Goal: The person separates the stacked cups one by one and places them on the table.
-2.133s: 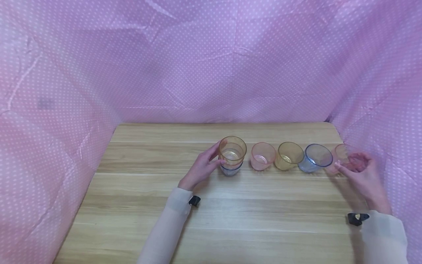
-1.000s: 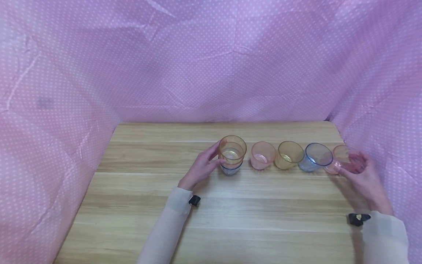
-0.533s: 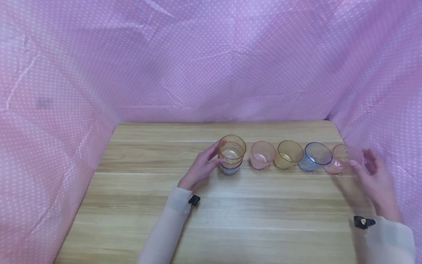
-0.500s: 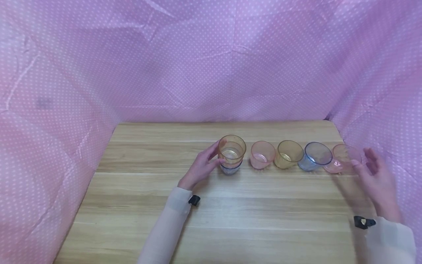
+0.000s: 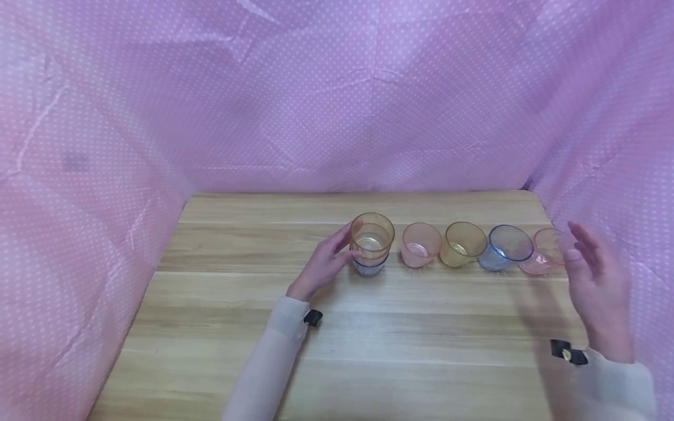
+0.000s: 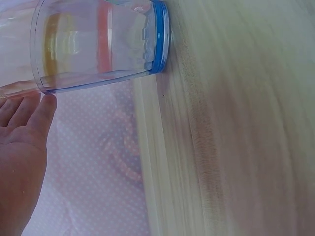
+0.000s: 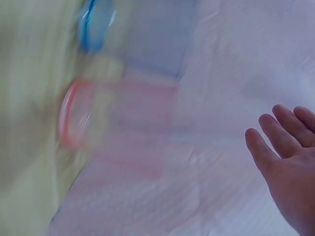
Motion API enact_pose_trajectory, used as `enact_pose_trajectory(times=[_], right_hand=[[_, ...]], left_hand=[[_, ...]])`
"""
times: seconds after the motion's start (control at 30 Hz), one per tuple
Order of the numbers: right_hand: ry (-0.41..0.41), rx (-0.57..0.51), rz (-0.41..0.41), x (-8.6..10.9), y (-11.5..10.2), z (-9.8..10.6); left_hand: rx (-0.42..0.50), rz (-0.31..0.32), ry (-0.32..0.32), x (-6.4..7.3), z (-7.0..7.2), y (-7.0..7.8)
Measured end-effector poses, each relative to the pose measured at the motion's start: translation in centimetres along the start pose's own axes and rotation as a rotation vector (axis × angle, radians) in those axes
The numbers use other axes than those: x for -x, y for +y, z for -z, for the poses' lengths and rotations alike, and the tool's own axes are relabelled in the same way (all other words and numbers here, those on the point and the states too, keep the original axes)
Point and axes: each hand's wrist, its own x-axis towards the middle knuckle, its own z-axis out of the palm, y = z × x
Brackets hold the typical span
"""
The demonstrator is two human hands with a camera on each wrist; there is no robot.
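In the head view my left hand (image 5: 323,266) holds a stack of clear tinted cups (image 5: 371,266), thumb in front and fingers behind. A yellow cup is on top, a pink one under it and a blue one at the bottom. The left wrist view shows the blue cup (image 6: 88,81) upright on the wood, with fingertips against its upper part. My right hand (image 5: 600,286) is raised with fingers extended, holding nothing. Nearest to it stands a pink cup (image 5: 539,260) at the row's right end; a gap separates them in the right wrist view, where that hand (image 7: 295,172) appears.
Left of that pink cup stand a blue cup (image 5: 495,260), a yellow cup (image 5: 453,257) and another pink cup (image 5: 413,257), all upright in a row. They rest on a wooden table (image 5: 400,362). Pink dotted cloth (image 5: 316,117) hangs around its back and sides.
My right hand has let go of the rightmost pink cup, drawn away from it and straightened its fingers. My left hand has stayed on the stack, and the cups stand where they were.
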Motion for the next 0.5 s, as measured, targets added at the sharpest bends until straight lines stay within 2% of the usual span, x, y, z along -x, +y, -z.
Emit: enact_pose_trajectory(times=[0.17, 0.37, 0.5], right_hand=[[-0.048, -0.067, 0.141, 0.9, -2.0, -2.1], [-0.101, -0.25, 0.353, 1.5, -3.2, -4.8], [-0.129, -0.278, 0.493, 1.8, -3.7, -6.6]], left_hand=[[0.027, 0.005, 0.018, 0.1, -0.2, 0.0], [0.041, 0.025, 0.028, 0.1, -0.3, -0.1], [0.049, 0.039, 0.032, 0.2, -0.4, 0.0]])
